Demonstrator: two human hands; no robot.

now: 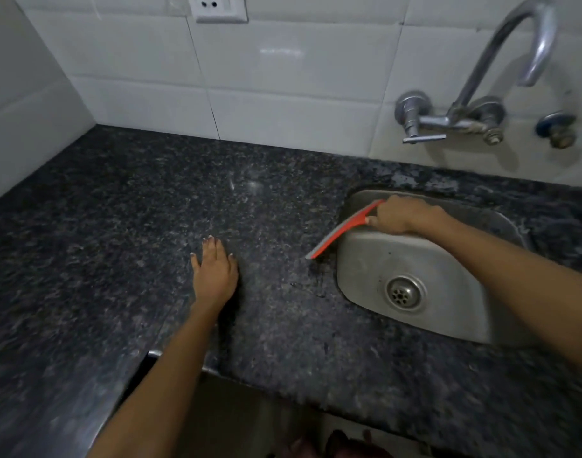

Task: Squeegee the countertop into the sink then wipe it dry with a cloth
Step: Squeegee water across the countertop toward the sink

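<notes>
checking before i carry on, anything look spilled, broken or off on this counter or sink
Nothing looks broken or out of place. The only mark is a small wet patch on the countertop beside the sink's left rim, below the squeegee held by the right hand. The left hand rests flat.

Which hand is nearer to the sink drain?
Right. The right hand grips the red squeegee over the sink's far left edge, above the drain. The left hand lies flat on the countertop, well left of the sink.
</notes>
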